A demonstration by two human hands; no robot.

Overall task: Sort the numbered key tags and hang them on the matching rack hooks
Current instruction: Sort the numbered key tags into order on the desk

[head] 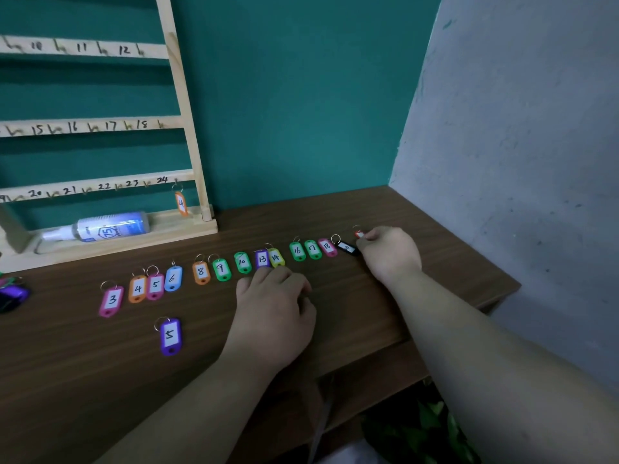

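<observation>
Several numbered key tags lie in a row on the brown table, from pink tag 3 on the left to pink tag 18 and a black tag on the right. A purple tag 5 lies apart, nearer me. My left hand rests below the row, its fingertips touching purple tag 13 and yellow tag 14. My right hand pinches a red tag at the row's right end. On the wooden rack, an orange tag 24 hangs on hook 24.
A spray bottle lies on the rack's base. A heap of purple and dark tags sits at the table's left edge. A grey wall closes the right side. Green leaves show below the table's front edge.
</observation>
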